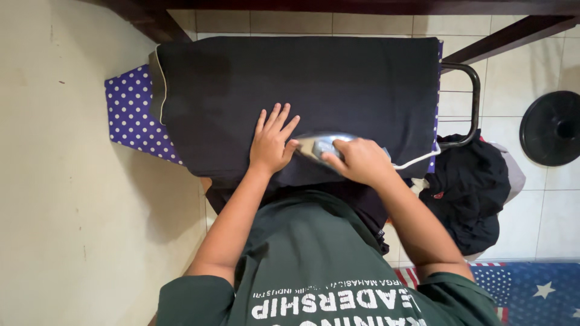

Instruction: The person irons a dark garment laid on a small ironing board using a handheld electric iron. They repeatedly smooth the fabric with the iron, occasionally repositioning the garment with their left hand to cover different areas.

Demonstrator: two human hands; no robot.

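Note:
A black garment (338, 84) lies spread flat over an ironing board with a purple white-dotted cover (130, 111). My left hand (273, 142) rests flat on the cloth near its front edge, fingers spread. My right hand (361, 160) grips the handle of a silver clothes iron (315, 145), which sits on the cloth right beside my left hand. The iron's white cord (417, 162) runs off to the right.
A metal iron rest (472, 96) sticks out at the board's right end. A pile of dark clothes (471, 187) lies on the tiled floor to the right. A black round object (553, 128) sits farther right. A wall stands at the left.

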